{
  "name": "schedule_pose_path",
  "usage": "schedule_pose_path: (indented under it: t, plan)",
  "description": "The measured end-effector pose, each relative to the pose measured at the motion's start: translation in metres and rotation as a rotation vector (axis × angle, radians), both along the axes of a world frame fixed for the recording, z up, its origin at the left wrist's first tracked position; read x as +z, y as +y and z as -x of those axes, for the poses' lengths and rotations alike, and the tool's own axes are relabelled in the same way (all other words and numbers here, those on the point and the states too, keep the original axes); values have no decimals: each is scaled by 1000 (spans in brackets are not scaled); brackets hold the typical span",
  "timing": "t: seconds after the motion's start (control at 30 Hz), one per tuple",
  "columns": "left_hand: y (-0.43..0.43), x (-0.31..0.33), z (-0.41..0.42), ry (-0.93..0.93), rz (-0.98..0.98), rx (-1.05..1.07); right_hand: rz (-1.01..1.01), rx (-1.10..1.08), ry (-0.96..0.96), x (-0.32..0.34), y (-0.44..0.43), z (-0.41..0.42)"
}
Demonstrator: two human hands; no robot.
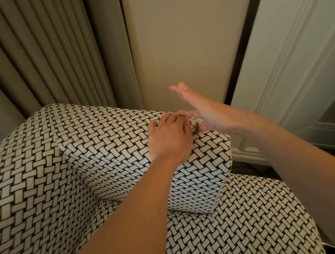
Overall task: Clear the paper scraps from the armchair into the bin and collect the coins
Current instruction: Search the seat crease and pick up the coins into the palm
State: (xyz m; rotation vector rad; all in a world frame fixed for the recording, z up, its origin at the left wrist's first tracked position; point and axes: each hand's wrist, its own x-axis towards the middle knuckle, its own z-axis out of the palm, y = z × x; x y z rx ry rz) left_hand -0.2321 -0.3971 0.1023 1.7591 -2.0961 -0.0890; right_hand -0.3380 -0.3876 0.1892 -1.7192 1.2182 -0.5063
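Observation:
The armchair (32,185) is covered in a black-and-white woven pattern, and its seat cushion (123,153) is tilted up on edge. My left hand (168,136) lies flat on the cushion's upper right corner, fingers spread over the fabric. A small brown coin (197,127) sits on the cushion's edge between my two hands. My right hand (198,110) hovers just past that corner, fingers straight, palm facing the coin. No paper scraps or bin show in this view.
Grey-green curtains (47,53) hang behind the chair on the left. A beige wall panel (182,30) and a dark-framed, moulded door panel (300,51) stand to the right. The chair's right arm (257,210) fills the lower right.

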Motion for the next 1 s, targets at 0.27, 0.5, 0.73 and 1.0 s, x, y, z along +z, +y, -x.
schedule_pose_path:
  t: [0.27, 0.5, 0.73, 1.0]
  plan:
    - [1, 0, 0, 48, 10, 8, -38, 25, 83, 13, -1, -1]
    - [1, 1, 2, 36, -27, 4, -7, -65, -14, 17, -1, 16]
    - [-6, 12, 10, -15, -47, 37, 82, -204, 112, -17, 9, 30]
    - [-13, 9, 4, 161, 17, 66, 169, -384, -63, -74, 10, 28]
